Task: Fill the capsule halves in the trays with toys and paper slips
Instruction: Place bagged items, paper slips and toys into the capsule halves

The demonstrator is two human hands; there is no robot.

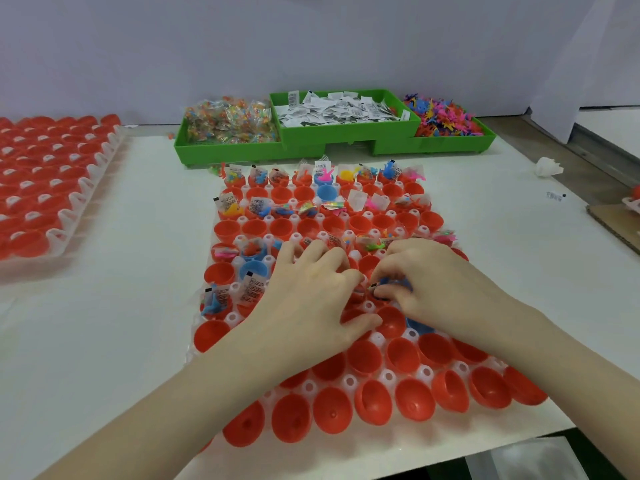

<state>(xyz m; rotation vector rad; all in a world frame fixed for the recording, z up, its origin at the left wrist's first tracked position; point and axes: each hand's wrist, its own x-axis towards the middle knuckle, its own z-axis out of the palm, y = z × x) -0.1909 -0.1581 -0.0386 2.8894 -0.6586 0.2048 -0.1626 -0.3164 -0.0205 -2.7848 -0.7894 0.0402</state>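
Head view. A white surface [131, 258] stood against a pale wall [242, 46]. At the far edge sat a green bin [346, 138] in three compartments: bagged toys [228, 121] on the left, paper slips [343, 109] in the middle, loose coloured toys [446, 116] on the right. A clear tray [377, 339] in the centre held red and a few blue capsule halves [372, 403]; the far rows were filled with toys and slips, the near rows empty. A second tray of red halves [48, 181] lay far left. The left hand [311, 289] rested on the tray with fingers loosely bent, gripping nothing visible. The right hand [429, 282] pinched a small slip with a blue toy [381, 287] over mid-tray. A crumpled white scrap [549, 167] lay at the right.
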